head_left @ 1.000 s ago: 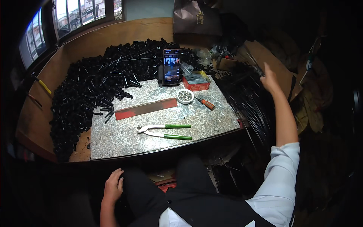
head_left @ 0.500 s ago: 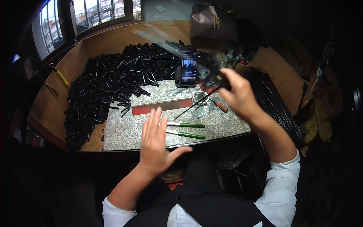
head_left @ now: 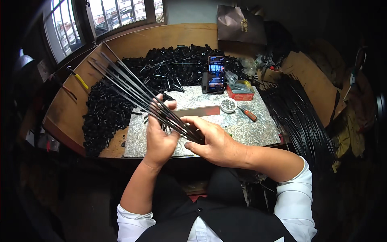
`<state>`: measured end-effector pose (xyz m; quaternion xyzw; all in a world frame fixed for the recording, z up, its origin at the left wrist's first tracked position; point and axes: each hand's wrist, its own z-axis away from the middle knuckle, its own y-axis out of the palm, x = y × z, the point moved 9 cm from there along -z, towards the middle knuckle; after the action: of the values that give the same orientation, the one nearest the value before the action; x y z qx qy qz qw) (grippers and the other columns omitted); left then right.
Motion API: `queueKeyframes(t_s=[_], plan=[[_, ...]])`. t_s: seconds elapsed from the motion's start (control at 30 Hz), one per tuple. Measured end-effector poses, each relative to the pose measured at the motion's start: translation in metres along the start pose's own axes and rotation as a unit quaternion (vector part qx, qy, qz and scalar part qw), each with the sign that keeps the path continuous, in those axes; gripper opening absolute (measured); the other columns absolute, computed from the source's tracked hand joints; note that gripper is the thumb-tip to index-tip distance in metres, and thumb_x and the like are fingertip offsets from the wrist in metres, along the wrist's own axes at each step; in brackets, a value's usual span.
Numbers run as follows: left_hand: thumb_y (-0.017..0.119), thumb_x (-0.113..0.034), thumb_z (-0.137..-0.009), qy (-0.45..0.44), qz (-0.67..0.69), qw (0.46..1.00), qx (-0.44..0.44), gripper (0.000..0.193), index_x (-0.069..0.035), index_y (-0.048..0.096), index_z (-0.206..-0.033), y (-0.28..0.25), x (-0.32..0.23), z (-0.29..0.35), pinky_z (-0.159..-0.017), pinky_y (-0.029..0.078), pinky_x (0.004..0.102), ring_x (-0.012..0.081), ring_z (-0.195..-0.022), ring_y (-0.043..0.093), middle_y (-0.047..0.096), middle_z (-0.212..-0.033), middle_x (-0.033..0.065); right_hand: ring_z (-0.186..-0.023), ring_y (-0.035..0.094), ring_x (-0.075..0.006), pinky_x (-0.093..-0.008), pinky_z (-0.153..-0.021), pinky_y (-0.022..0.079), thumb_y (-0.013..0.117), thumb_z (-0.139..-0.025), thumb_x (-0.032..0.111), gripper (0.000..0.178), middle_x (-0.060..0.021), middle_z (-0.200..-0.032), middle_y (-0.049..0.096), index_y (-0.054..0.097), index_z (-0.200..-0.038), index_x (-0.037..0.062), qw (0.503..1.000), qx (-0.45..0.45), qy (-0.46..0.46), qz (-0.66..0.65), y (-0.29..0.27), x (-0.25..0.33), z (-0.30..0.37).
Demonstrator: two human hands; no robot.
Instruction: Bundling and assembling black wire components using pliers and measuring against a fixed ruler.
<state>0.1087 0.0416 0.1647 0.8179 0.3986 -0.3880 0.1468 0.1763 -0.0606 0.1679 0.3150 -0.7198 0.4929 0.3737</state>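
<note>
A bundle of long thin black rods [head_left: 171, 117] slants up and to the left in front of me, its far ends fanned apart. My left hand [head_left: 159, 137] is closed around the middle of the bundle, thumb on the near side. Lower down, my right hand [head_left: 215, 141] wraps its fingers over the near ends, which disappear inside the palm. Behind the hands a flat bar [head_left: 201, 111] lies on the speckled board [head_left: 262, 133]. Only a speck of green from the green-handled tools shows beside my right hand.
Black parts [head_left: 109, 105] are heaped at left and back. A phone [head_left: 216, 74] stands before a red box [head_left: 241, 92], a white cup of small metal pieces [head_left: 229, 105] and a screwdriver [head_left: 248, 114]. More black rods [head_left: 298, 117] lie right; yellow-handled pliers [head_left: 78, 77] hang left.
My right hand has come down and left from above the cup, bringing the rods in front of me. My left hand, flat and spread before, has closed on them. The green-handled tools became covered.
</note>
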Motion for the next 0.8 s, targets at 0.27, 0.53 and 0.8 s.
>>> queueKeyframes(t_s=[0.27, 0.53, 0.8], plan=[[0.057, 0.01, -0.082, -0.028, 0.06, 0.994, -0.084, 0.02, 0.003, 0.066, -0.099, -0.031, 0.013, -0.01, -0.079, 0.052, 0.0255, 0.0142, -0.086, 0.066, 0.069, -0.093, 0.0091, -0.077, 0.052, -0.0086, -0.0215, -0.061, 0.048, 0.064, -0.084, -0.001, 0.069, -0.0052, -0.099, 0.045, 0.027, -0.141, 0.0057, 0.982, 0.019, 0.018, -0.189, 0.014, 0.004, -0.004], [0.057, 0.005, -0.082, -0.072, 0.05, 0.996, 0.016, 0.024, 0.003, 0.065, -0.104, -0.019, 0.0, -0.003, -0.077, 0.052, 0.0266, 0.0133, -0.083, 0.065, 0.069, -0.092, 0.0092, -0.081, 0.059, -0.0129, -0.0271, -0.064, 0.055, 0.059, -0.088, 0.003, 0.056, -0.0116, -0.11, 0.052, 0.032, -0.138, 0.0025, 0.945, 0.031, 0.006, -0.324, 0.013, 0.002, -0.019], [0.058, 0.003, -0.085, -0.05, 0.121, 0.991, 0.002, 0.018, 0.004, 0.064, -0.102, -0.019, 0.008, -0.005, -0.084, 0.051, 0.0304, 0.0183, -0.09, 0.064, 0.068, -0.097, 0.0125, -0.082, 0.064, -0.0142, -0.028, -0.075, 0.055, 0.052, -0.094, 0.008, 0.029, -0.0075, -0.096, 0.063, 0.05, -0.12, -0.0031, 0.97, -0.022, 0.02, -0.24, -0.006, -0.019, -0.022]])
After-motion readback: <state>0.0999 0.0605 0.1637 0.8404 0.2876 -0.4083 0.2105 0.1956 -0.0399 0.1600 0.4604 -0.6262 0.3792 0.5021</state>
